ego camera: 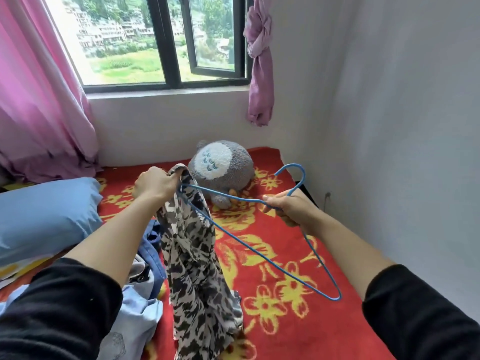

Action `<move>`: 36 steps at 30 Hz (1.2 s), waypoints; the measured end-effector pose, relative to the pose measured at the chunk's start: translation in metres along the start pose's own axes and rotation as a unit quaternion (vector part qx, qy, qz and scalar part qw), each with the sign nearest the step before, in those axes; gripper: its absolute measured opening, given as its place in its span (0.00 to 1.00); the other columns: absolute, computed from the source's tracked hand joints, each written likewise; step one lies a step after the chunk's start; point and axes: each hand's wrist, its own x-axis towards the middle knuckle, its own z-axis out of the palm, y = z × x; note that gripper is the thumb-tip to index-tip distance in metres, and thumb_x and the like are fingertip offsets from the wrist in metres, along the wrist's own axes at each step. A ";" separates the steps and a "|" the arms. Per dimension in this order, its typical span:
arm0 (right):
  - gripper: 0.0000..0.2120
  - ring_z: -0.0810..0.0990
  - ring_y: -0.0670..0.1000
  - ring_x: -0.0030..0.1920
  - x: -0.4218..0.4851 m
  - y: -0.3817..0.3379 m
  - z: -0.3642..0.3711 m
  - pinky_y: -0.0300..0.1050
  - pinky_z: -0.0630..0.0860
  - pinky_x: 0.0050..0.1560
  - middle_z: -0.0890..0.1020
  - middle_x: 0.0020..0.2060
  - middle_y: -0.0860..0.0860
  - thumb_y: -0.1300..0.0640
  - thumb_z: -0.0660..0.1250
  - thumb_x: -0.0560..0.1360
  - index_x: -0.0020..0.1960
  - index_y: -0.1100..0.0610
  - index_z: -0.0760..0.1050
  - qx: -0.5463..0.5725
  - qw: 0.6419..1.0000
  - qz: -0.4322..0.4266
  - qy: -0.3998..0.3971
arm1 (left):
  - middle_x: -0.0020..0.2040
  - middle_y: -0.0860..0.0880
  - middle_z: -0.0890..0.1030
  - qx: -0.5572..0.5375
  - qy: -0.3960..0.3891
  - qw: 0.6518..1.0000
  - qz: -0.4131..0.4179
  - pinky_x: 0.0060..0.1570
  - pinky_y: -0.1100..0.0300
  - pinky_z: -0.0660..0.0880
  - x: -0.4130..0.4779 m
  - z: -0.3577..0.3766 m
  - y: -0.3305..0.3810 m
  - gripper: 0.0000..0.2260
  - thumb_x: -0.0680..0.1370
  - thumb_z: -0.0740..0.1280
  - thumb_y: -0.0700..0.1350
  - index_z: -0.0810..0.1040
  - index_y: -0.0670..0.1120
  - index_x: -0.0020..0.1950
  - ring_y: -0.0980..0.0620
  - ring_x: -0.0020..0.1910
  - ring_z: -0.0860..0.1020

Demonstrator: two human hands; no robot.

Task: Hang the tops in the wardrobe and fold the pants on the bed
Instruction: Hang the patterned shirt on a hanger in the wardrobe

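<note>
We're standing over the bed (pixel 285 328), the one with the red blanket and yellow flowers. Our left hand (pixel 155 185) has a black-and-white patterned top (pixel 197 268) bunched at its upper edge, fingers curled tight round the fabric. The rest of the top hangs straight down, with its bottom end reaching the blanket.

Our right hand (pixel 291 207) holds a blue wire hanger (pixel 259 252) just below the hook, fingers closed round the wire with the thumb on top. The hook points up and away from us. One shoulder end of the hanger is right at the top's opening next to our left hand, and it looks tucked into the fabric, though we can't tell how far. The other end sticks out toward us in open air.

There's a heap of blue clothes (pixel 145 307) on the bed just left of the hanging top, and a blue pillow (pixel 44 214) beyond that. A grey plush toy (pixel 223 170) sits by the wall under the window, and a pink curtain (pixel 33 100) hangs on the left.
</note>
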 end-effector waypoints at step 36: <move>0.10 0.72 0.54 0.40 0.024 0.006 0.104 0.47 0.68 0.40 0.75 0.38 0.55 0.57 0.68 0.74 0.40 0.63 0.72 -0.376 0.896 -0.075 -0.226 | 0.25 0.49 0.67 -0.145 -0.085 0.866 0.471 0.33 0.63 0.64 -0.044 -0.021 0.004 0.05 0.62 0.58 0.36 0.69 0.38 0.26 0.51 0.31 0.65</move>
